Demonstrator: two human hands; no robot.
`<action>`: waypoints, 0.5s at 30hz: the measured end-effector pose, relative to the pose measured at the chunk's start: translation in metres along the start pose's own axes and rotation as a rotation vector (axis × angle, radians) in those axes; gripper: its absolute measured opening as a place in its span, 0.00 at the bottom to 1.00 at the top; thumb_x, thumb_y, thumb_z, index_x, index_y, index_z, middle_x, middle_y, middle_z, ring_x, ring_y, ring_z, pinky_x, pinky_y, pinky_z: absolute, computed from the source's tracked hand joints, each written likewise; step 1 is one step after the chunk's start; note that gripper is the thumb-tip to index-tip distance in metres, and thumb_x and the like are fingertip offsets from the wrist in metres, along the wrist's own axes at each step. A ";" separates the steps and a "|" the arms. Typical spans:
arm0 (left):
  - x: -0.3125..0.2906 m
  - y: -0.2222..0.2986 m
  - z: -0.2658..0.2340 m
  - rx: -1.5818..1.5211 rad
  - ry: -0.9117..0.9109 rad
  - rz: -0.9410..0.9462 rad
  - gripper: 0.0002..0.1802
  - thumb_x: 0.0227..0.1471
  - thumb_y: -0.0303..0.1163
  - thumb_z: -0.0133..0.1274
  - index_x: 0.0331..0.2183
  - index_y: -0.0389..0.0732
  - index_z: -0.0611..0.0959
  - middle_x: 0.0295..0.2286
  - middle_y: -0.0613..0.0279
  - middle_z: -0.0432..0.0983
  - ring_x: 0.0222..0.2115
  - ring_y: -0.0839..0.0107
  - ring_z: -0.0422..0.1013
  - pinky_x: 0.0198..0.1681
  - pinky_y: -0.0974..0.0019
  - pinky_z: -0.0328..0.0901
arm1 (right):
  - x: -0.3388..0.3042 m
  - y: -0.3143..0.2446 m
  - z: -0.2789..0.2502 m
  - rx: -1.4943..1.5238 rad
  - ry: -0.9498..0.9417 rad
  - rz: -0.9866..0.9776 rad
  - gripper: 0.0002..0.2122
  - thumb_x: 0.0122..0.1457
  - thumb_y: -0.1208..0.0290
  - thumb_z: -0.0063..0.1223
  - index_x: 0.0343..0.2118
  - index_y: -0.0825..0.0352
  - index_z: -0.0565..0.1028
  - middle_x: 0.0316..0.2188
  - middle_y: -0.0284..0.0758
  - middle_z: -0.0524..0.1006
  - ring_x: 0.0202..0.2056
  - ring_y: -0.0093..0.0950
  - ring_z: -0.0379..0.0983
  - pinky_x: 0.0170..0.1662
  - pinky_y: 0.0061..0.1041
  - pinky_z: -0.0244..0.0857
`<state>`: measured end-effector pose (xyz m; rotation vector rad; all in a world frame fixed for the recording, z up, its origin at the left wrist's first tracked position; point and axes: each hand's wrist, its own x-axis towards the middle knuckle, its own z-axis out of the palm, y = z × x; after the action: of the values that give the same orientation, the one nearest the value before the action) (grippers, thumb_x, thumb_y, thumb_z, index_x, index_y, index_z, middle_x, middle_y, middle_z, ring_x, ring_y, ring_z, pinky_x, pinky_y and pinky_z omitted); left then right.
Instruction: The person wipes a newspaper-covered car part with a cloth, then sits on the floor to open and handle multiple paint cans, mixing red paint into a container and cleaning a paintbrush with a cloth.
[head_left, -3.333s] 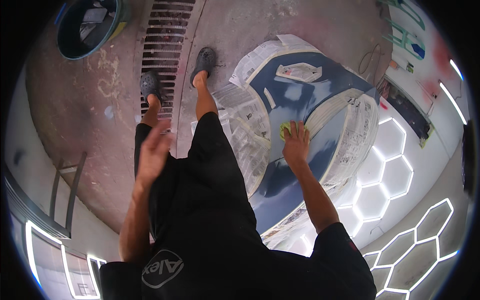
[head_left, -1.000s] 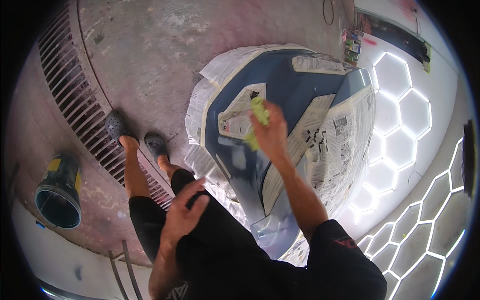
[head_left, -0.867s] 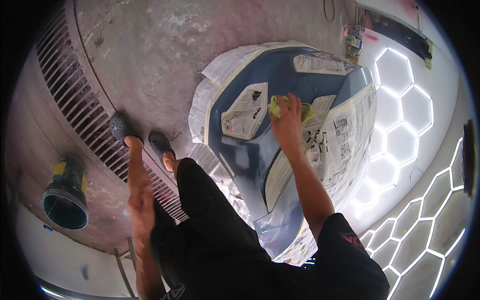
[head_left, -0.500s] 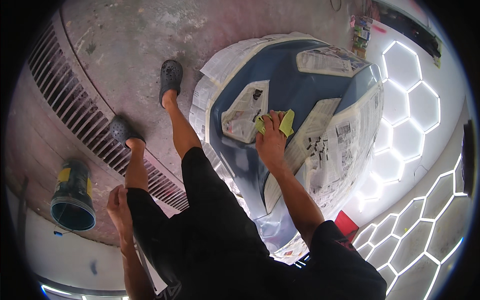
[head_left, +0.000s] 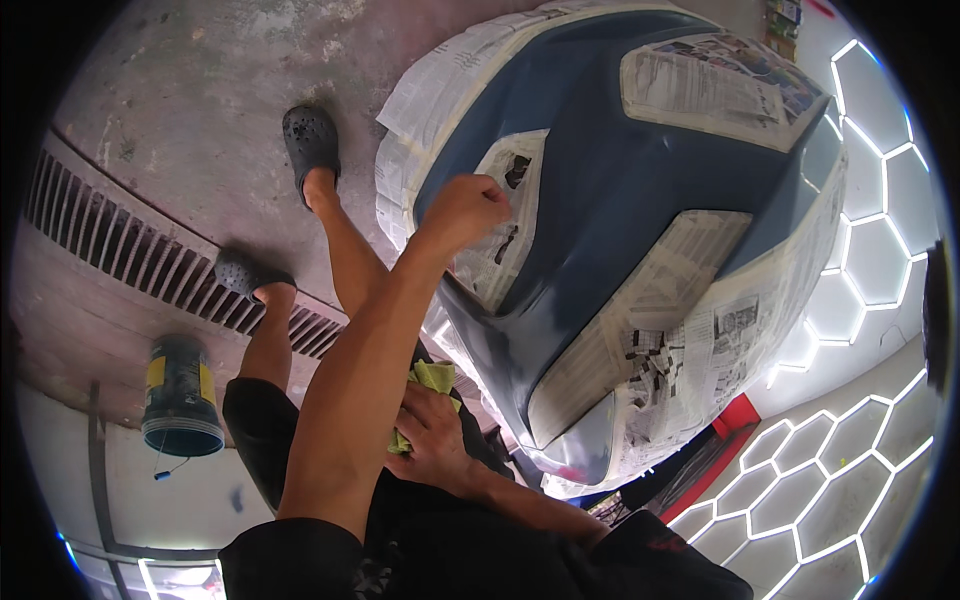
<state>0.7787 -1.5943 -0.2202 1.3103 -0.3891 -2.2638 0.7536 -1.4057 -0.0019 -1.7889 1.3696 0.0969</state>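
Two hands show: the right hand (head_left: 437, 437) grips a crumpled yellow-green cloth (head_left: 434, 376) near the black shorts (head_left: 258, 415); the left hand (head_left: 468, 212), fingers curled, contents indiscernible, is over a newspaper-masked blue panel (head_left: 590, 200).

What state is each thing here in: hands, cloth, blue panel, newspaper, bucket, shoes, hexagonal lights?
Left hand: fingers curled, over the panel; contact unclear
Right hand: closed on the cloth
Cloth: crumpled, partly hidden
Blue panel: partly masked, blue areas bare
Newspaper: taped over parts of the panel
Bucket: open, no lid visible
Shoes: worn
Hexagonal lights: lit
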 end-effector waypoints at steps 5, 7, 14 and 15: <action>0.032 -0.003 0.028 -0.057 -0.038 -0.168 0.10 0.48 0.33 0.70 0.31 0.38 0.88 0.26 0.62 0.82 0.26 0.71 0.77 0.33 0.63 0.72 | 0.003 0.013 -0.017 0.191 0.050 0.176 0.29 0.44 0.73 0.74 0.54 0.64 0.81 0.57 0.40 0.80 0.56 0.43 0.78 0.57 0.44 0.74; 0.033 -0.002 0.032 -0.030 -0.057 -0.166 0.07 0.52 0.29 0.69 0.31 0.38 0.86 0.23 0.65 0.79 0.24 0.75 0.74 0.29 0.68 0.68 | 0.007 0.016 -0.024 0.242 0.054 0.211 0.28 0.45 0.74 0.72 0.54 0.65 0.81 0.57 0.41 0.80 0.55 0.44 0.79 0.58 0.45 0.74; 0.036 0.016 0.033 0.023 -0.109 -0.240 0.07 0.52 0.28 0.69 0.29 0.39 0.85 0.23 0.65 0.79 0.22 0.78 0.71 0.25 0.70 0.64 | 0.021 0.020 -0.042 0.247 0.084 0.222 0.27 0.45 0.75 0.70 0.53 0.67 0.82 0.55 0.42 0.81 0.55 0.44 0.80 0.57 0.44 0.76; 0.037 0.019 0.032 0.037 -0.126 -0.262 0.07 0.52 0.29 0.69 0.29 0.40 0.85 0.23 0.65 0.79 0.22 0.77 0.72 0.25 0.70 0.65 | 0.022 0.020 -0.045 0.247 0.085 0.229 0.27 0.45 0.75 0.70 0.53 0.67 0.82 0.56 0.42 0.81 0.55 0.45 0.80 0.57 0.44 0.76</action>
<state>0.7406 -1.6307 -0.2222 1.3057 -0.3200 -2.5770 0.7269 -1.4523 0.0036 -1.4434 1.5712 -0.0256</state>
